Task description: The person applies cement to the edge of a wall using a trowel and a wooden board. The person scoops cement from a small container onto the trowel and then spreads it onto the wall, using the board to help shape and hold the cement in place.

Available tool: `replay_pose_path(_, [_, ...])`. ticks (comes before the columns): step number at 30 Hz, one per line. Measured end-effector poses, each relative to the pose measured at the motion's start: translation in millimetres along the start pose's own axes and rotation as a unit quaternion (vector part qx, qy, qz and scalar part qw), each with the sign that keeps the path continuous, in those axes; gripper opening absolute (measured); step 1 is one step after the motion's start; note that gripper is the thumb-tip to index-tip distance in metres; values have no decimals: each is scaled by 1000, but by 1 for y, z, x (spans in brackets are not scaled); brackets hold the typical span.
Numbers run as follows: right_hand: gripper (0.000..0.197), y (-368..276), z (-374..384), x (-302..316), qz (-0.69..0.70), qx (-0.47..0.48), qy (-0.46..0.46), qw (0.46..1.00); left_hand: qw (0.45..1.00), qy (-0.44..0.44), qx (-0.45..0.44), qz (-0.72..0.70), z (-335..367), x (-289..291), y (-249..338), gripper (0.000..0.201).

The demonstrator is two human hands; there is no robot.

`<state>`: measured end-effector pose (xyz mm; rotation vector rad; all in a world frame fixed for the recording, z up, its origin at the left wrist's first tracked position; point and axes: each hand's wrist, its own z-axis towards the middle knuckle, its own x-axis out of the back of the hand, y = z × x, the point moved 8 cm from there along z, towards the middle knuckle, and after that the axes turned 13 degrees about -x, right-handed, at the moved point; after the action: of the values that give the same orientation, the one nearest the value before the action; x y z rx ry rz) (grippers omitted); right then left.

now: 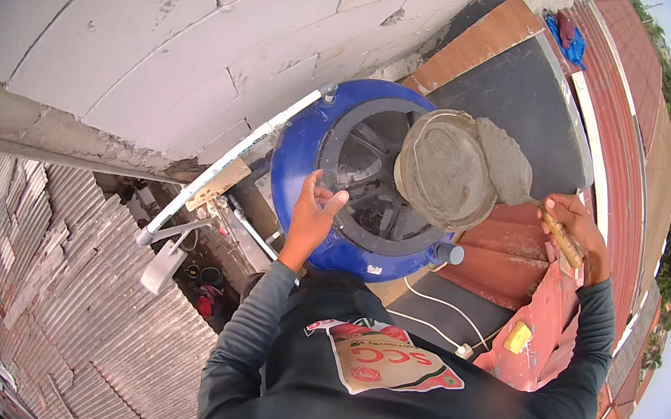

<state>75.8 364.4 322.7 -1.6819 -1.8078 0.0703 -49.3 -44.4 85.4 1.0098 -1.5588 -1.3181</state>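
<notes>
Left fingers spread, right fingers gripping a wooden-handled, mortar-caked trowel, I'm apparently scooping at the round grey tub between, needing a level lift next.

Round, grey, mortar-crusted bucket, over the lid of the blue round plastic tank; contact partly hidden. Wet grey mortar inside, surface smeared in swirls. Metal trowel with brown wooden-looking handle: blade coated in grey mortar, overlapping bucket's right rim, touching or not unclear; handle slants toward lower right.
</notes>
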Motion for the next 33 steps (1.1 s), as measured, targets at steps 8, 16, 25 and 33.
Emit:
replay_pose_path(8, [31,-87,-42,-33,-36,98,-39,994,934,322,117,105,-162,189,-157,62])
replay_pose_path(16, [32,-173,-30,-182,-167,181,-200,949,836,396,288,247,-379,225,-265,60])
replay_pose_path(25, [31,-188,12,-411,-358,182,-360,842,798,423,351,248,-487,157,-285,55])
replay_pose_path(33, [31,-130,67,-551,-465,166,-450,744,782,454,377,199,-534,105,-264,53])
